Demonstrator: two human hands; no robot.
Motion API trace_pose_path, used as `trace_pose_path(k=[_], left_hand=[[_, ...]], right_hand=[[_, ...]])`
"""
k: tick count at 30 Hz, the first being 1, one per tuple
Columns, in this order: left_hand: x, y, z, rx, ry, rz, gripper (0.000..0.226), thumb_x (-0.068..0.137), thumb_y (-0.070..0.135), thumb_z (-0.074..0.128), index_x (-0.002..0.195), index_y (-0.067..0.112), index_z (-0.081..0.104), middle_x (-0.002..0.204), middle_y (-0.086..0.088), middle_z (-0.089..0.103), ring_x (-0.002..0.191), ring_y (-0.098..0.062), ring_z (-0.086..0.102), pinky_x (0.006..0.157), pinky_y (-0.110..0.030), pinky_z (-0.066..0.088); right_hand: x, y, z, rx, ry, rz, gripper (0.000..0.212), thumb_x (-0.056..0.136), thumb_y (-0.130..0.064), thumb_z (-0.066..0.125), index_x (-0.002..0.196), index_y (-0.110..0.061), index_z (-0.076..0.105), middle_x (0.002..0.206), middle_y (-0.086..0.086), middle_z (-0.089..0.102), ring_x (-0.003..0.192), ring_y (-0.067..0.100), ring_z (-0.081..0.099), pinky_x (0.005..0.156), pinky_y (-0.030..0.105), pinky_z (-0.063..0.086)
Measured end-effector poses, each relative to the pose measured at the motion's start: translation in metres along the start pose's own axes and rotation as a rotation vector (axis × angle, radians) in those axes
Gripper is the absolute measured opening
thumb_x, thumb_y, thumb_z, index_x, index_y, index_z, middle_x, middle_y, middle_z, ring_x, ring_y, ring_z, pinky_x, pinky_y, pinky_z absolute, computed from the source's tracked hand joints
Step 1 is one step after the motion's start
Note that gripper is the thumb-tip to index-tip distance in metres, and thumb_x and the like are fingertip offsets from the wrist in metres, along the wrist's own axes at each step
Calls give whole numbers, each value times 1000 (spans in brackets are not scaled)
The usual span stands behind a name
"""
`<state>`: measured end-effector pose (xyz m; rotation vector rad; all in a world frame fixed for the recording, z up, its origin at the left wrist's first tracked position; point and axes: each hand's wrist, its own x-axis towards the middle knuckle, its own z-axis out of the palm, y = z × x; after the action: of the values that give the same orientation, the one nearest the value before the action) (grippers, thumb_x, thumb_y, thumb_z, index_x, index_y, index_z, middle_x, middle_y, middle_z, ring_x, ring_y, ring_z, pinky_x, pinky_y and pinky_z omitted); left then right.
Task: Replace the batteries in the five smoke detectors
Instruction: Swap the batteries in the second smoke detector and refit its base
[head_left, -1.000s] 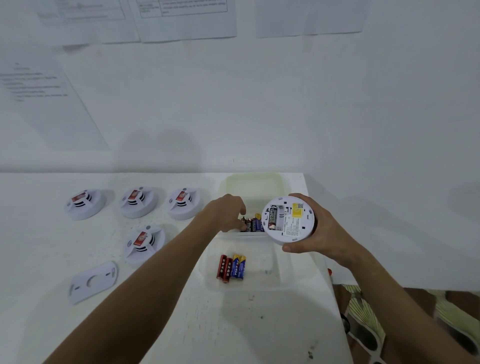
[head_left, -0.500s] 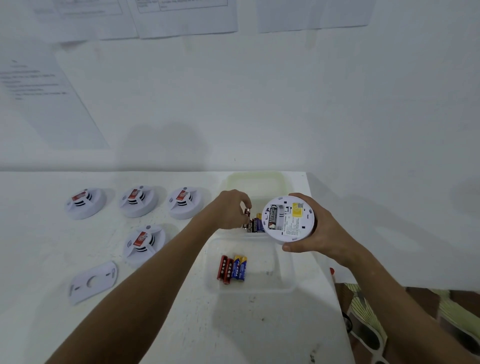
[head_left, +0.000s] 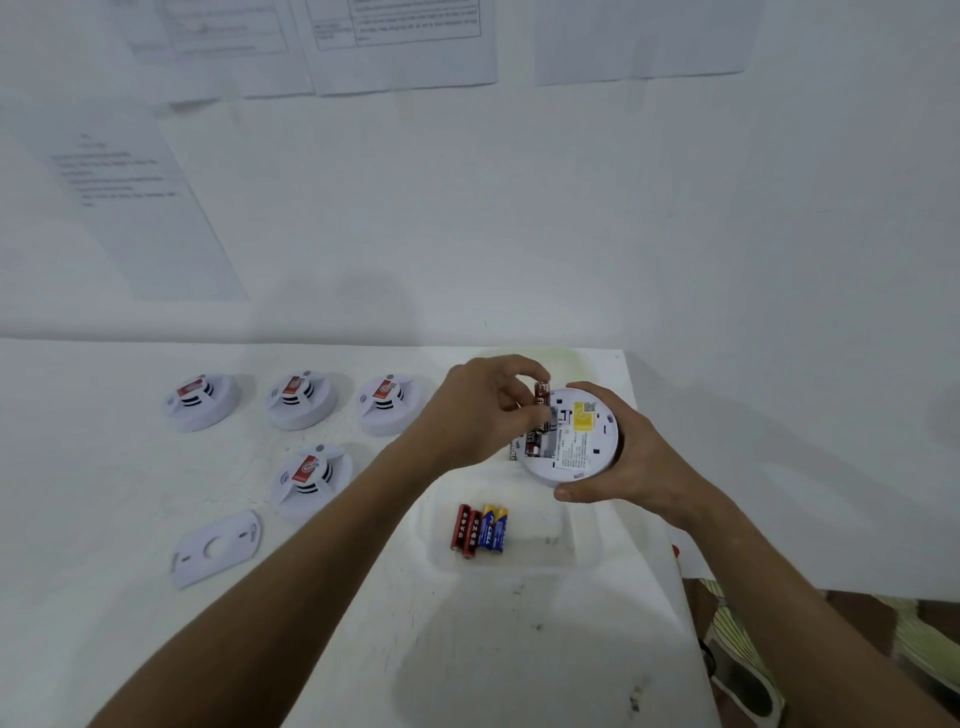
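Note:
My right hand (head_left: 618, 460) grips a round white smoke detector (head_left: 576, 441) tilted back-side up, its battery bay showing. My left hand (head_left: 480, 410) pinches a red battery (head_left: 541, 399) upright at the left edge of that bay, where another battery lies. Several closed white smoke detectors with red labels sit on the table: three in a row (head_left: 201, 401) (head_left: 301, 399) (head_left: 385, 403) and one nearer (head_left: 310, 478). A flat white mounting plate (head_left: 215, 555) lies in front of them. A near clear tray (head_left: 519, 551) holds several red and blue batteries (head_left: 479, 530).
The white table (head_left: 104, 519) ends just right of the trays (head_left: 654, 493), against a white wall with paper sheets (head_left: 400, 41). A second, yellowish tray (head_left: 569, 361) lies behind my hands, mostly hidden. Patterned floor and a shoe (head_left: 748, 686) show at lower right.
My left hand lifted a red battery out of the far tray and brought it right, up to the battery bay of the detector held by my right hand.

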<state>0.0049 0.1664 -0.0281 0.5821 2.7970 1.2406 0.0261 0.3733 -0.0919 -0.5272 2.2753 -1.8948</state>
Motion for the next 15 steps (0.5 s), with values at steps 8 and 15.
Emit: trace_pose_path(k=[8,15], left_hand=[[-17,-8,-3,167,-67,54,41,86,43,67,125,32,62,110,4,53,92,-8,55,69,-7,36],[-34,-23,-19,79,-238,14,90,60,44,88,139,38,46,127,10,56,98,-6,62,79,-20,55]], right_hand=[[-5,-10,12,-8,-22,-25,89,55,8,90,129,-26,52,117,-10,63,109,11,62,82,24,55],[-5,-21,22,-42,-52,-16,90,52,-6,92,130,-27,53,119,-10,63,114,12,60,87,29,56]])
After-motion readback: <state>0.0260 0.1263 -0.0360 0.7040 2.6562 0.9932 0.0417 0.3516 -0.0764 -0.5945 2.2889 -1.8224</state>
